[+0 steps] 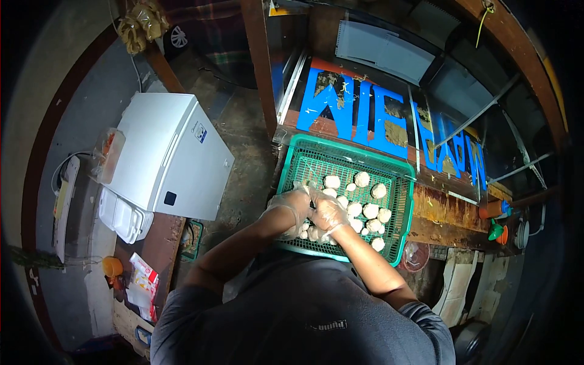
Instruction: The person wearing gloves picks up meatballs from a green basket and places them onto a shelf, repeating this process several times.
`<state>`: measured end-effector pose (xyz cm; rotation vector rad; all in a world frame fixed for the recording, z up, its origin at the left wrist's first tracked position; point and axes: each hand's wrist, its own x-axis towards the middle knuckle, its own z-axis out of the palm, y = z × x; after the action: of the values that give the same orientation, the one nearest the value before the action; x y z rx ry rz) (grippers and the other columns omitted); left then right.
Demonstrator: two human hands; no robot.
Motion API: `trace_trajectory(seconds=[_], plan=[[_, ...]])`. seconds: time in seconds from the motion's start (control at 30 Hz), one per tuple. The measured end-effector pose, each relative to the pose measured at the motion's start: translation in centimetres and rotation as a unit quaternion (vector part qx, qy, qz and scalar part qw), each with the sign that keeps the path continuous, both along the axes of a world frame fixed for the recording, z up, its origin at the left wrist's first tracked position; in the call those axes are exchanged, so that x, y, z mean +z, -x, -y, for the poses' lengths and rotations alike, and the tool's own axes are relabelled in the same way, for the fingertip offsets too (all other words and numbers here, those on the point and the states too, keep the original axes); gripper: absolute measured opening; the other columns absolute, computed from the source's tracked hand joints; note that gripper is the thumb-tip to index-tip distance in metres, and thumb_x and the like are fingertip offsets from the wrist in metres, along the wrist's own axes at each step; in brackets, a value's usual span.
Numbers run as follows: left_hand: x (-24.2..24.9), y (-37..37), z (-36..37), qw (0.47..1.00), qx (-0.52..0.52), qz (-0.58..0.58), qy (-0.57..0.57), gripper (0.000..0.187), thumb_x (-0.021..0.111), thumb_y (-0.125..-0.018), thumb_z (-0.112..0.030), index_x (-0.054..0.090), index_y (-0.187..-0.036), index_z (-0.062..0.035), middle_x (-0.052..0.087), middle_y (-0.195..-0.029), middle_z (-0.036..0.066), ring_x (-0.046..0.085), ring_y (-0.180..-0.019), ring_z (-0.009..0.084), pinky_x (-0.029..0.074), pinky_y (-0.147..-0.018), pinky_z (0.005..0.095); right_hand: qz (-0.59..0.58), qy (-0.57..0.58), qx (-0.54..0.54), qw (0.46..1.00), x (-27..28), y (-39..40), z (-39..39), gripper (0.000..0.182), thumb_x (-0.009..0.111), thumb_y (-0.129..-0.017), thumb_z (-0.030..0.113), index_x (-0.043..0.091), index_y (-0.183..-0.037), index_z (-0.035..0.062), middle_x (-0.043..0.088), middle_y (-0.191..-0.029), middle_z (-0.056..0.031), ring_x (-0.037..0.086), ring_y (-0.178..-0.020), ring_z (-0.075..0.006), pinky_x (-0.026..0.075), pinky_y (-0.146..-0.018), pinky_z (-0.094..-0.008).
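Note:
Both of my hands wear clear plastic gloves and meet over a green plastic basket (399, 243). Pale, lumpy balls (361, 179) of different sizes lie spread across its mesh bottom, mostly to the right of my hands. My left hand (293, 204) is closed, its fingertips turned in towards the other hand. Close against it, my right hand (328, 215) has its fingers curled inward too. Whatever they pinch between them is hidden by the fingers and gloves. A few small pale pieces (304, 231) show just below my hands.
A white chest freezer (201, 164) stands at the left. White foam boxes (125, 216) and a red-and-white packet (143, 283) rest beside it. Beyond the basket is a glass case with large blue letters (371, 115). Colourful plastic items (497, 230) hang at the right.

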<state>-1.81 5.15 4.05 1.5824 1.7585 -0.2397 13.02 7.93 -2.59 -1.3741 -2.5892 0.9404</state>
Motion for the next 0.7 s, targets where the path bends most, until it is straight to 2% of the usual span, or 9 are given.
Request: trace_trajectory(seconds=[0.1, 0.13, 0.2, 0.27, 0.33, 0.4, 0.53, 0.6, 0.7], plan=[[-5.7, 0.8, -0.9, 0.997, -0.056, 0.022, -0.051, 0.038, 0.069, -0.085, -0.014, 0.062, -0.119, 0.0003, 0.067, -0.114, 0.022, 0.066, -0.109, 0.0338, 0.055, -0.089, 0.0413, 0.005, 0.032, -0.017, 0.999, -1.7, -0.1, -0.3, 0.077, 0.067, -0.082, 0.027, 0.035, -0.148, 0.0017, 0.063, -0.117, -0.0281, 0.062, -0.11, -0.0399, 0.05, -0.093, -0.0463], [-5.8, 0.7, -0.8, 0.997, -0.06, 0.023, -0.051, 0.038, 0.069, -0.085, -0.014, 0.062, -0.119, 0.0003, 0.067, -0.114, 0.022, 0.066, -0.109, 0.0338, 0.055, -0.089, 0.0413, -0.044, 0.033, -0.024, 0.998, -2.4, -0.3, -0.4, 0.078, 0.068, -0.081, 0.025, 0.036, -0.148, 0.0014, 0.063, -0.115, -0.0289, 0.062, -0.108, -0.0406, 0.05, -0.093, -0.0463], [-6.0, 0.6, -0.9, 0.98, -0.02, 0.092, -0.178, 0.025, 0.057, -0.086, -0.007, 0.066, -0.106, 0.0041, 0.069, -0.1, 0.026, 0.069, -0.094, 0.0377, 0.056, -0.08, 0.0446, -0.093, 0.034, -0.036, 0.994, -3.2, -0.8, -0.6, 0.078, 0.068, -0.08, 0.024, 0.036, -0.147, 0.0011, 0.063, -0.114, -0.0298, 0.063, -0.107, -0.0414, 0.05, -0.092, -0.0463], [-9.2, 0.7, -1.6, 0.98, -0.036, 0.092, -0.173, 0.026, 0.055, -0.087, -0.006, 0.065, -0.108, 0.0047, 0.068, -0.101, 0.026, 0.068, -0.095, 0.0379, 0.055, -0.081, 0.0447, -0.144, -0.005, -0.058, 0.988, -2.9, -1.1, -0.3, 0.075, 0.069, -0.079, 0.021, 0.04, -0.146, 0.001, 0.063, -0.116, -0.0301, 0.063, -0.106, -0.0419, 0.049, -0.093, -0.046], [-8.8, 0.6, -1.9, 0.98, -0.053, 0.092, -0.169, 0.028, 0.054, -0.087, -0.005, 0.064, -0.11, 0.0053, 0.068, -0.101, 0.026, 0.068, -0.096, 0.0381, 0.055, -0.082, 0.0449, -0.123, 0.034, -0.084, 0.988, -0.8, -1.0, -0.2, 0.071, 0.068, -0.08, 0.019, 0.043, -0.144, 0.0014, 0.06, -0.123, -0.0292, 0.061, -0.11, -0.0409, 0.048, -0.095, -0.0448], [-7.5, 0.3, -1.9, 0.983, 0.02, 0.098, -0.153, 0.03, 0.052, -0.086, -0.004, 0.062, -0.114, 0.0055, 0.068, -0.104, 0.027, 0.067, -0.1, 0.0388, 0.054, -0.085, 0.0453, -0.14, 0.012, -0.097, 0.985, -0.9, -1.4, 0.0, 0.07, 0.067, -0.08, 0.019, 0.044, -0.143, 0.0018, 0.057, -0.128, -0.0276, 0.059, -0.114, -0.0406, 0.047, -0.097, -0.0445], [-6.1, 0.1, -3.1, 0.986, -0.002, 0.129, -0.11, 0.031, 0.052, -0.086, -0.004, 0.062, -0.115, 0.0056, 0.066, -0.106, 0.028, 0.065, -0.104, 0.039, 0.053, -0.087, 0.0455, -0.115, -0.041, -0.109, 0.987, -1.2, -1.6, 0.5, 0.069, 0.066, -0.082, 0.019, 0.042, -0.144, 0.0023, 0.056, -0.127, -0.0261, 0.057, -0.116, -0.0414, 0.046, -0.098, -0.0459], [-6.1, 0.0, -3.7, 0.992, 0.003, 0.114, -0.062, 0.037, 0.056, -0.085, -0.007, 0.059, -0.119, 0.006, 0.066, -0.109, 0.028, 0.065, -0.106, 0.0393, 0.053, -0.087, 0.0449, -0.102, -0.039, -0.109, 0.988, -1.7, -1.6, 0.5, 0.07, 0.065, -0.083, 0.019, 0.04, -0.145, 0.0019, 0.055, -0.131, -0.0272, 0.056, -0.118, -0.042, 0.046, -0.099, -0.0461], [-6.1, -0.2, -3.8, 0.984, 0.024, 0.154, -0.082, 0.045, 0.061, -0.082, -0.009, 0.055, -0.125, 0.0057, 0.065, -0.11, 0.029, 0.063, -0.108, 0.0398, 0.053, -0.089, 0.0448, -0.128, -0.014, -0.107, 0.986, -2.5, -1.6, 0.2, 0.073, 0.068, -0.083, 0.018, 0.037, -0.146, -0.0005, 0.051, -0.136, -0.0301, 0.053, -0.123, -0.0427, 0.045, -0.101, -0.0455]])
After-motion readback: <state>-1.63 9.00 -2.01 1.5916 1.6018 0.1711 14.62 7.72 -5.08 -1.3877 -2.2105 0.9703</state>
